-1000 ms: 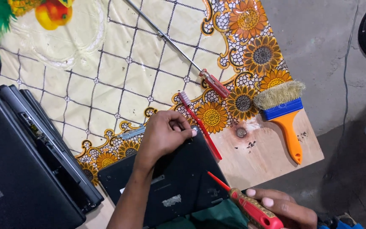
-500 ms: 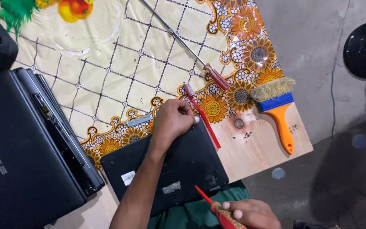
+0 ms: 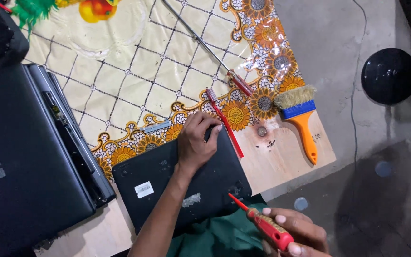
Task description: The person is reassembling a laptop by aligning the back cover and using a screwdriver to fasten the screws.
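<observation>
The left hand (image 3: 195,143) presses fingers-down on the far edge of the small laptop (image 3: 181,183). The right hand (image 3: 295,233) grips a red screwdriver (image 3: 261,222), tip pointing to ten o'clock at the laptop's near-right corner, just beside it.

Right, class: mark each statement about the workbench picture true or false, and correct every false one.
1. The left hand rests on the small black laptop. True.
2. The right hand holds a paintbrush. False: it grips a red screwdriver; the orange-handled paintbrush lies untouched on the table.
3. A red toothbrush lies beside the left hand. True.
4. The larger dark laptop lies to the right of the small one. False: it lies to the left.
</observation>
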